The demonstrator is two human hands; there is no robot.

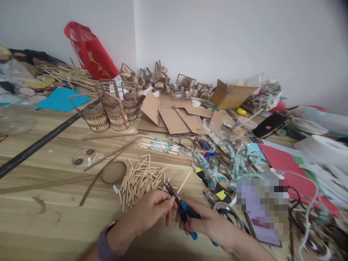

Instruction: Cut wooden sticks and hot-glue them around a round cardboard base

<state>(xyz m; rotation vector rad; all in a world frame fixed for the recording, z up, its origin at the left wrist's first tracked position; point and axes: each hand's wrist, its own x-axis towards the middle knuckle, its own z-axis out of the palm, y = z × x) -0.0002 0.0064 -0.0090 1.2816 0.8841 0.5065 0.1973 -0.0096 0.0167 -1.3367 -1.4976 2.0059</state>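
Wood-grained tabletop (67, 228): left hand (152, 212) pinching one slim wooden stick (185, 181) at the blades of blue-handled cutters (184, 207), right hand (208, 222) closed round the handles, heap of short sticks (141, 181) just beyond; step apparently snipping to length, next move seemingly calling for a firm squeeze.

Wood table (27, 224), pretty packed tbh. Pile of cut sticks (141, 181) near middle, brown disc (113, 172) just left. Baskets (118, 117) far left, blue paper (61, 99) left of those. Flat cardboard (174, 121) far middle, open box (239, 96) right of it. Right side's kinda chaos: wrappers (233, 157), red paper (274, 156), white roll (320, 148). Dark strip (46, 141) runs along left, near to far.
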